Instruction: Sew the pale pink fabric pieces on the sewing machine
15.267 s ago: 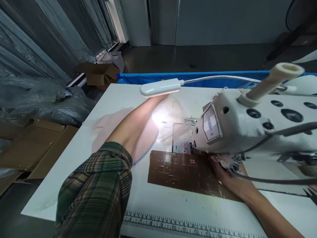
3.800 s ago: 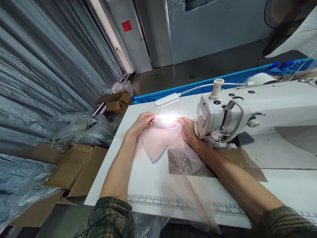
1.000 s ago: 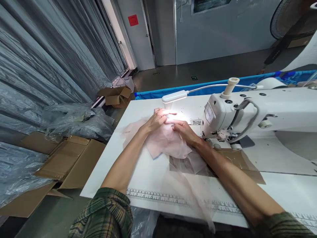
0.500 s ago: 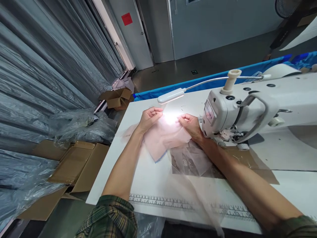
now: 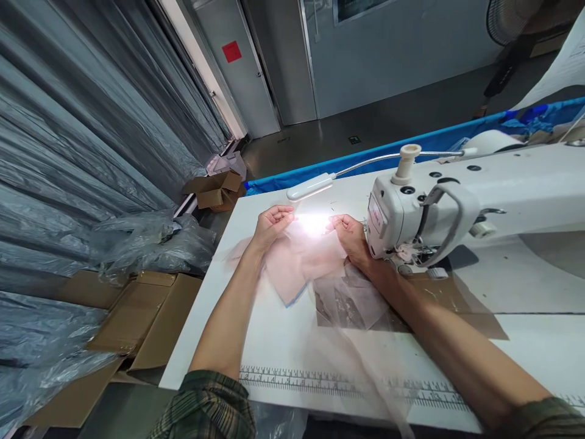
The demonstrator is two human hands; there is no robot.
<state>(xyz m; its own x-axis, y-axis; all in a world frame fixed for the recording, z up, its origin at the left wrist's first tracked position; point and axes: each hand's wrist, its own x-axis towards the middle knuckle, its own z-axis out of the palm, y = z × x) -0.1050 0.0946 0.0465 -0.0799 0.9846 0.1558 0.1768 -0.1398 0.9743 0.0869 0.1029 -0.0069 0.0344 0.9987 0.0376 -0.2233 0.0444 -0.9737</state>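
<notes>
left hand (image 5: pixel 270 228) and right hand (image 5: pixel 351 236): fingers of each pinched together on sheer pink fabric (image 5: pixel 286 271); fabric lies partly on bench (image 5: pixel 269 341), left of sewing machine (image 5: pixel 512 192); lamp (image 5: pixel 311 186) above; glare washes out span between hands.

Fabric (image 5: pixel 286 271) L of mach. (image 5: pixel 498 190)
</notes>
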